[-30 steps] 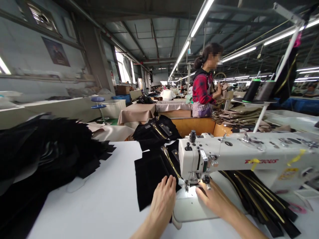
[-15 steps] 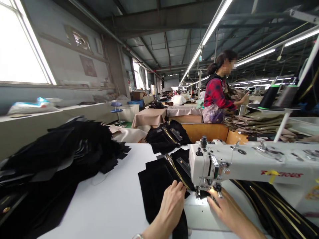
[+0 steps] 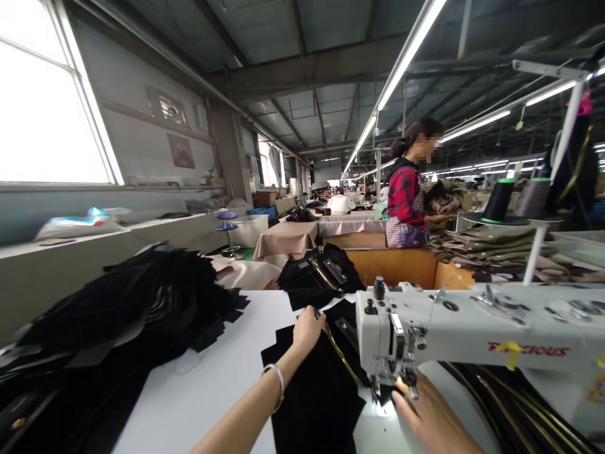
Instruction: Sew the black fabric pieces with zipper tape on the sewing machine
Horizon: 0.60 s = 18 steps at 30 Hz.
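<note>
My left hand (image 3: 307, 328) reaches forward over the white table and grips the far end of a black fabric piece (image 3: 312, 391) with a gold zipper strip (image 3: 341, 356). My right hand (image 3: 425, 419) rests flat on the bed of the white sewing machine (image 3: 472, 334), fingers just below the lit needle area (image 3: 394, 384), pressing on black fabric there. The black piece runs from my left hand back under the machine head.
A large heap of black cut pieces (image 3: 118, 321) fills the table's left. More black zippered pieces (image 3: 321, 268) lie beyond the table edge, others at the right (image 3: 529, 410). A person in a red plaid shirt (image 3: 406, 195) stands at the bench ahead. Thread cones (image 3: 515, 198) stand above the machine.
My left hand has moved from beside the needle forward to the far end of the black piece and closed on it. The view has tilted up slightly. My right hand stays by the needle.
</note>
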Each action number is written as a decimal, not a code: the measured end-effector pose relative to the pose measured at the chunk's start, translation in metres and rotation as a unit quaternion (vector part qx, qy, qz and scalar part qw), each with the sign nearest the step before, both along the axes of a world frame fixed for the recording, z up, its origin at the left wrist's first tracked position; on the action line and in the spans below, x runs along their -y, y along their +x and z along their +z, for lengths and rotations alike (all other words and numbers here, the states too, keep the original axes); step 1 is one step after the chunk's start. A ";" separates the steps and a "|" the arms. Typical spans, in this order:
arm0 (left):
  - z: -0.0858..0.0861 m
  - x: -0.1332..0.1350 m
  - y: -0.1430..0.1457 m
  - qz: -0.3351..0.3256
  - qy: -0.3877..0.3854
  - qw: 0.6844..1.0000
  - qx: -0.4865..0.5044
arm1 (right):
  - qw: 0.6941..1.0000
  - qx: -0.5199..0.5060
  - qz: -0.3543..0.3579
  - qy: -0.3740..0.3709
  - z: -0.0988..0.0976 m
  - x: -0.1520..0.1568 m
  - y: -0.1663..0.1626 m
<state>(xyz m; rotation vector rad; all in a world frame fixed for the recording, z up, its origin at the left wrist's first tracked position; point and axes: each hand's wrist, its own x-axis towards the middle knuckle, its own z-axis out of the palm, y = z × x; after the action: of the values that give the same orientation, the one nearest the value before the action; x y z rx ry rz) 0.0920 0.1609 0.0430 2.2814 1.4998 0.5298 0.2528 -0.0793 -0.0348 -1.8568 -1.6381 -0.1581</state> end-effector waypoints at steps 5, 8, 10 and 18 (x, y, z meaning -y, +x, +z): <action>-0.004 -0.028 0.033 0.048 -0.117 0.992 -0.007 | 0.999 -0.013 0.007 -0.040 0.002 -0.001 0.003; -0.005 -0.028 0.039 0.028 -0.179 0.983 0.003 | 0.999 -0.005 0.011 -0.032 0.002 0.000 0.005; -0.002 -0.028 0.038 0.007 -0.202 0.979 0.011 | 0.999 0.002 0.018 -0.030 0.002 0.000 0.006; 0.074 -0.070 0.064 -0.045 -0.061 0.988 0.136 | 0.999 0.015 0.021 -0.025 0.011 0.000 0.004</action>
<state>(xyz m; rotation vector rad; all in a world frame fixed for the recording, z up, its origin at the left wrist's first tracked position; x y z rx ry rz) 0.1557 0.2308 0.1168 2.0751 1.2559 0.6730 0.2564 -0.0790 -0.0234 -1.8629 -1.7157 -0.1299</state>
